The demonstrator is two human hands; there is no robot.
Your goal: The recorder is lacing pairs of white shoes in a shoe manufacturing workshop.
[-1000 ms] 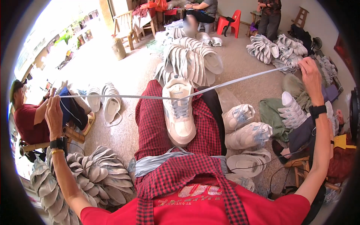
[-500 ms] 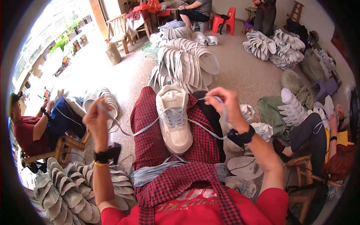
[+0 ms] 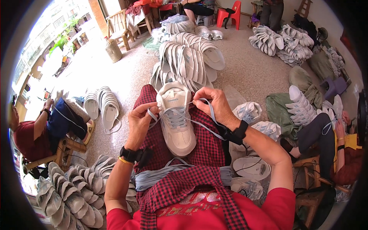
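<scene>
A cream sneaker lies on my lap over a red-and-black checked apron, its toe toward me. Grey-blue laces cross its tongue. My left hand pinches one end of the shoelace close to the shoe's left side. At the opposite side, beside the collar, my right hand pinches the other end, and a loop of lace hangs below it. Across my waist lies a bundle of spare grey-blue laces.
Stacked shoe uppers stand beyond my knees, and more uppers lie at lower left. Finished-looking sneakers sit by my right leg. Co-workers sit left and right. A red chair stands at the back.
Both hands have come inward from wide apart to the sides of the shoe's collar and tongue. The lace ends, stretched out sideways before, now hang slack in short loops.
</scene>
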